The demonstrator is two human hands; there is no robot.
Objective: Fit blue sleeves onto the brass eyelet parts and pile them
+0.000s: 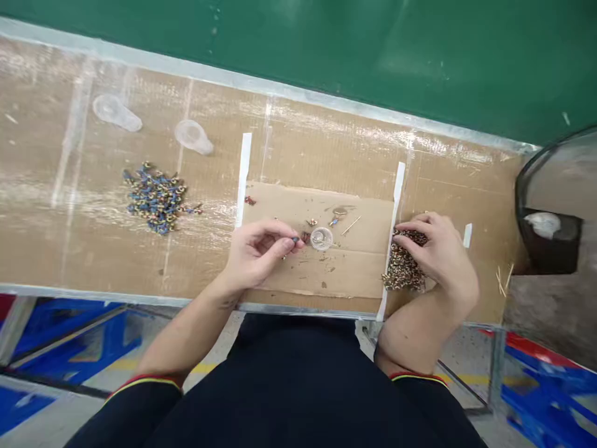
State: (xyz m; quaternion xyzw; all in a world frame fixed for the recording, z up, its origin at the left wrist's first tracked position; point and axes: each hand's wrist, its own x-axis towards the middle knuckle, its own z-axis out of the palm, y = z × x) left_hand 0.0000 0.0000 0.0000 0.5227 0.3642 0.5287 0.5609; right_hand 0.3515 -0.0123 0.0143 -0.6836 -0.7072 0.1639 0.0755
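Observation:
My left hand (261,252) pinches a small dark piece (295,239) between thumb and fingertips, just left of a small clear round cup (321,239). Reddish bits (305,237) lie between that hand and the cup. At the right, my right hand (433,252) reaches over a pile of small brown and brass-coloured parts (403,267), thumb and fingers close together at its upper edge; what they hold, if anything, is too small to name. Near the cup are a small blue-tipped part (334,221), a brass-coloured piece (312,222) and a thin stick (351,226).
A heap of blue and brass parts (158,198) lies at the left, below two clear plastic containers (116,112) (193,137). White tape strips (243,179) flank the cardboard sheet (359,274). Thin sticks (502,280) lie far right, near a dark bin (555,242).

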